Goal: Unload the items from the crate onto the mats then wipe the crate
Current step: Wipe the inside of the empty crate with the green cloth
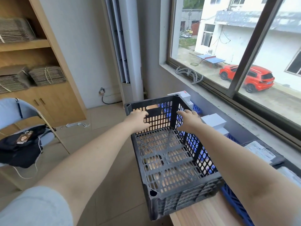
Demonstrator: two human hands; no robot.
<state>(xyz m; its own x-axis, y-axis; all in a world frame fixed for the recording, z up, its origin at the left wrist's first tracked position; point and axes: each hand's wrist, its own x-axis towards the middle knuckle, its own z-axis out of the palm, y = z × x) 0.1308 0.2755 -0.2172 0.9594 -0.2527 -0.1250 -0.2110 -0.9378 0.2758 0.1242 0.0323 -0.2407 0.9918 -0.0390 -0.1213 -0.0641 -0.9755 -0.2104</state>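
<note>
- Crate point(169, 154): black perforated plastic, tilted, its near corner past the edge of the wooden tabletop point(200, 212) and over the floor; the far end lies toward the window.
- Left hand point(138, 119): inside the crate at the far end wall, fingers point(144, 113) spread apart and straight, seemingly against the slotted wall; nothing is gripped.
- Right hand point(189, 119): at the far right corner, fingers apart and reaching along the side wall; whether they touch it cannot be told.
- Risk: with neither hand curled round a rim, the tilted crate could slide off the tabletop edge and drop to the floor; an open-handed push on the far wall could also shove it into the boxes beyond.
- Contents: the crate interior shows only its bare lattice floor, so unloading appears finished and wiping remains; no cloth is visible.
- Unloaded items: white boxes point(213, 120) lie beside the crate on blue mats point(234, 201) along the window side.
</note>
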